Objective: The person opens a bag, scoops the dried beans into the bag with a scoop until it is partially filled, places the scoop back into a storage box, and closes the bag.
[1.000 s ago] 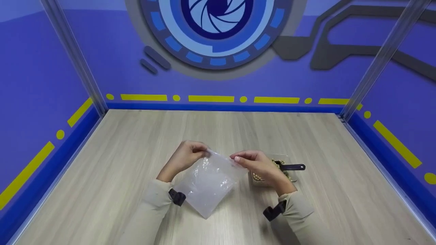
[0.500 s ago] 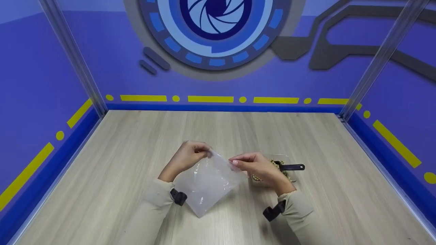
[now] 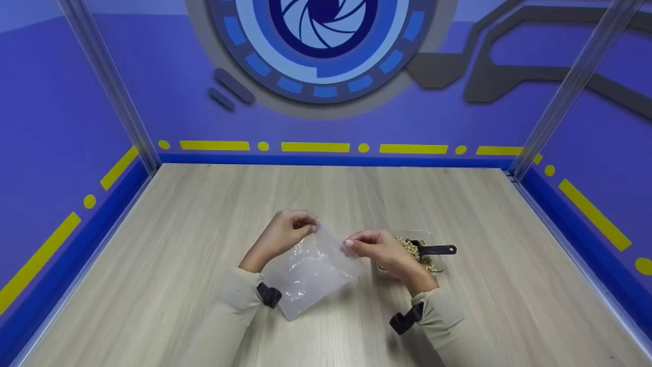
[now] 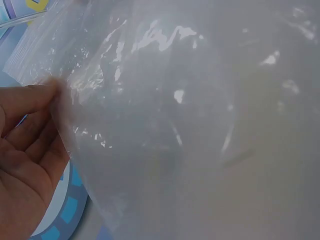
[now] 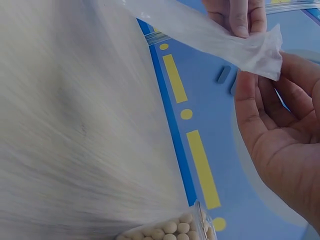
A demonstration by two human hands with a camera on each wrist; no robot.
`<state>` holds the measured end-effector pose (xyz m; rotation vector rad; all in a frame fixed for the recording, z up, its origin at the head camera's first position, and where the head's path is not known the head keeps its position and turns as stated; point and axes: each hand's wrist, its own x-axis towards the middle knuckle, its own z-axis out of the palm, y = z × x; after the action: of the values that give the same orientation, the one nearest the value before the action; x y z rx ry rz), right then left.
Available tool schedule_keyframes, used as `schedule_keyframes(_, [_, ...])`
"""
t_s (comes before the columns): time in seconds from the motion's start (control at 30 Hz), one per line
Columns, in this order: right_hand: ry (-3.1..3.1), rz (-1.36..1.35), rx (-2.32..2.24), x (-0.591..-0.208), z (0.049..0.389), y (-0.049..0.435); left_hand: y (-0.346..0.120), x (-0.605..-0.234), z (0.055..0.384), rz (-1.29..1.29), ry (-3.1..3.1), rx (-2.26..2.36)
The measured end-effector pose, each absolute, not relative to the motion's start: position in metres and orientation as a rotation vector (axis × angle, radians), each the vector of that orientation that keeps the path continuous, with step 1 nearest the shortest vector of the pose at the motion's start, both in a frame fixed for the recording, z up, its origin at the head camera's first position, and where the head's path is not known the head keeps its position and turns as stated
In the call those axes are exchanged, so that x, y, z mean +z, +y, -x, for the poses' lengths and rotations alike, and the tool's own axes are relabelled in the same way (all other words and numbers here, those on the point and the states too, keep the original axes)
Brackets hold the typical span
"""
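Note:
A translucent zip-top plastic bag (image 3: 311,270) hangs flat and tilted between both hands, over the middle of the table. The left hand (image 3: 285,232) pinches its upper corner; in the left wrist view the thumb and fingertips close on the bag's edge and the film (image 4: 165,110) fills most of the picture. Thumb and fingers of the right hand (image 3: 382,250) pinch the bag's edge farther right, lower than the left hand. In the right wrist view the bag's edge (image 5: 260,55) runs between the right hand (image 5: 285,115) and the other hand's fingers (image 5: 240,17).
Partly behind the right hand stands a clear container of round beige beans (image 3: 407,245). A black-handled scoop (image 3: 438,250) rests in it, handle pointing right. The wood-grain table (image 3: 326,188) is bounded by blue walls (image 3: 326,130) at the back and sides.
The bag's lower corner has swung left and slightly up. The left hand has shifted slightly right, while the right hand has stayed nearly in place. Both keep their pinch.

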<state>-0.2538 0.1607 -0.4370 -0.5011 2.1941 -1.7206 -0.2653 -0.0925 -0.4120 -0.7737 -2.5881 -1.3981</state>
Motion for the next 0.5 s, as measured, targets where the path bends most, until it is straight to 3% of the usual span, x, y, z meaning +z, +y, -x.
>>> schedule_keyframes(0.5, [2.099, 0.412, -1.941, -0.4412, 0.2537, 0.1520, -0.0830, -0.4133, 0.2557, 0.620, -2.515, -1.414])
